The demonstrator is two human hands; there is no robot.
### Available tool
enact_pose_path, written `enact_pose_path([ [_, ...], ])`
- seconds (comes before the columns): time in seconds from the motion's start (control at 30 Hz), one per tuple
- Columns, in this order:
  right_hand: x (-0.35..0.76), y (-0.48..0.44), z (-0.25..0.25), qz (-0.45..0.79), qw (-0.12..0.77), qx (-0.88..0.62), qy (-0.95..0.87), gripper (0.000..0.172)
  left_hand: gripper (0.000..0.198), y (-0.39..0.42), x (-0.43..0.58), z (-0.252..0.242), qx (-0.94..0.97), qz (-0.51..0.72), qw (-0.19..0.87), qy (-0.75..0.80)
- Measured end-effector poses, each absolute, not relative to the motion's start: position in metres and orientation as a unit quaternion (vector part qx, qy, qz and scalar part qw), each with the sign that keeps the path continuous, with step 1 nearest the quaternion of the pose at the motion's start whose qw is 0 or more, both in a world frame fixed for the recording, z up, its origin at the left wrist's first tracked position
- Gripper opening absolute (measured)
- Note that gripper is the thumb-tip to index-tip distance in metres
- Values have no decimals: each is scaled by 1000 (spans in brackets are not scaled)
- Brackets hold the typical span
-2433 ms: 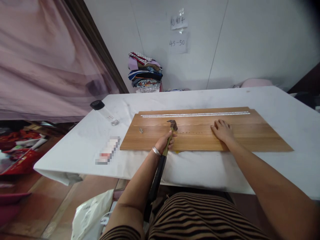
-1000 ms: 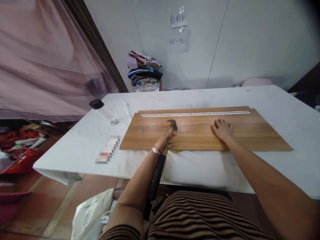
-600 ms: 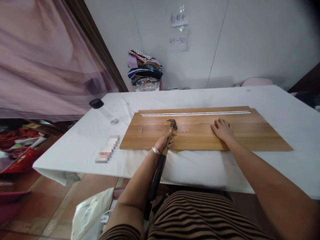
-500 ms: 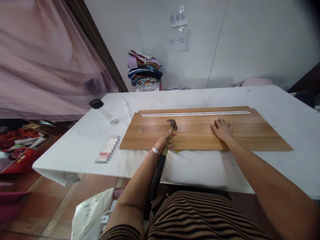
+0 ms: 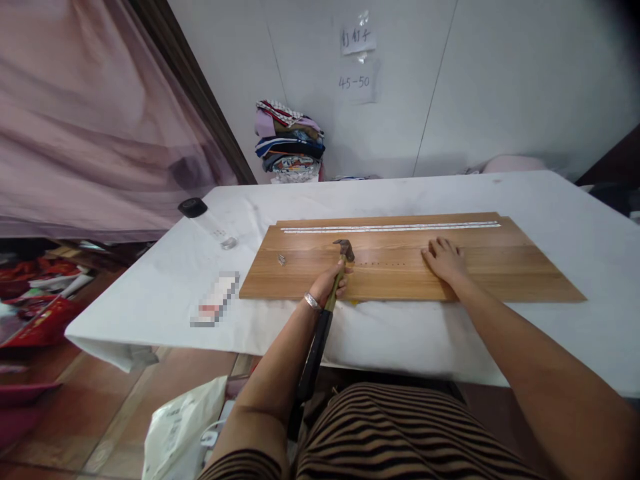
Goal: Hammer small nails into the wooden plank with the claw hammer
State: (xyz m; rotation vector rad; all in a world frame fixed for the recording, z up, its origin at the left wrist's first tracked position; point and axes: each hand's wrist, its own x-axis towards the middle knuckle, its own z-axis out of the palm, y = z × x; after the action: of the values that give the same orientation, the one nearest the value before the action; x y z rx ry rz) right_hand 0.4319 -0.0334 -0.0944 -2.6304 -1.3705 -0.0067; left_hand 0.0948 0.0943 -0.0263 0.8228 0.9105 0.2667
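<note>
My left hand point(image 5: 329, 283) is closed around the handle of a claw hammer point(image 5: 345, 251), close below its rusty head. The handle's black lower part runs back along my forearm. Under the hammer head lies a wooden board point(image 5: 505, 267) with a row of small dark dots, perhaps nails or holes point(image 5: 383, 263), just right of the head. My right hand point(image 5: 447, 260) rests flat on the board right of that row, fingers apart, holding nothing. A small pile of nails point(image 5: 281, 260) lies near the board's left end. Whether the hammer touches the board I cannot tell.
Two white strips point(image 5: 390, 227) run along the board's far side. On the white-covered table point(image 5: 165, 287) lie a clear bottle with a black cap point(image 5: 193, 207) and a pixelated flat object point(image 5: 216, 300). Folded clothes point(image 5: 290, 143) are stacked by the wall; a white bag point(image 5: 183, 427) is below.
</note>
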Motion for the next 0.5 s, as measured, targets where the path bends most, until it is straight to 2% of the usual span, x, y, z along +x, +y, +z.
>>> enact_pose_path([
  [0.5, 435, -33, -98, 1, 92, -883, -460, 54, 41, 93, 95, -24, 384, 133, 807, 429],
])
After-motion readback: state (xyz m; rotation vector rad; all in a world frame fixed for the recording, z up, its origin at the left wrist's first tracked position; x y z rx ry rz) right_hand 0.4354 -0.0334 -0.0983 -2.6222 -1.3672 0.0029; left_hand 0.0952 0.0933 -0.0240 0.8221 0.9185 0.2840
